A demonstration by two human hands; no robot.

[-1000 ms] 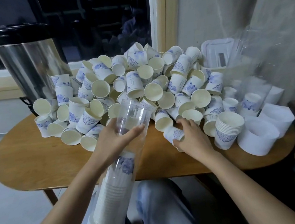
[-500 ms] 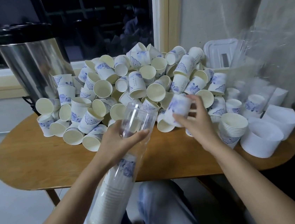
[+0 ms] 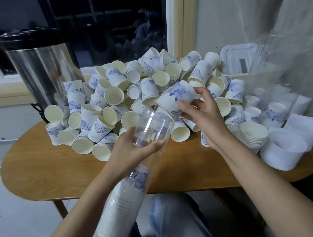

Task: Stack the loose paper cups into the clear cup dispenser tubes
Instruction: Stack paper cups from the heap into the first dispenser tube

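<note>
Gripping clear dispenser tube [image 3: 152,127] near its open mouth with left hand [image 3: 134,153]; pinching tilted paper cup [image 3: 176,97] just beside that mouth with right hand [image 3: 205,117], above table [image 3: 40,170].

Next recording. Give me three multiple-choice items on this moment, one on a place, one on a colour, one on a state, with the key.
1. Where does the steel urn stand relative to the pile of paper cups?
A. To its left. B. To its right. C. In front of it.
2. What colour is the print on the cups?
A. Red. B. Blue. C. Green.
3. What is the state of the cup in the right hand?
A. Nested deep in the stack. B. Crushed flat. C. Held at the open mouth of the clear tube, not yet inside.

Key: 1 A, the urn rises at the pile's left edge. 2 B, blue patterns show on the cup walls. 3 C, the cup's rim sits just above the mouth of the tube, which the left hand grips.
</note>
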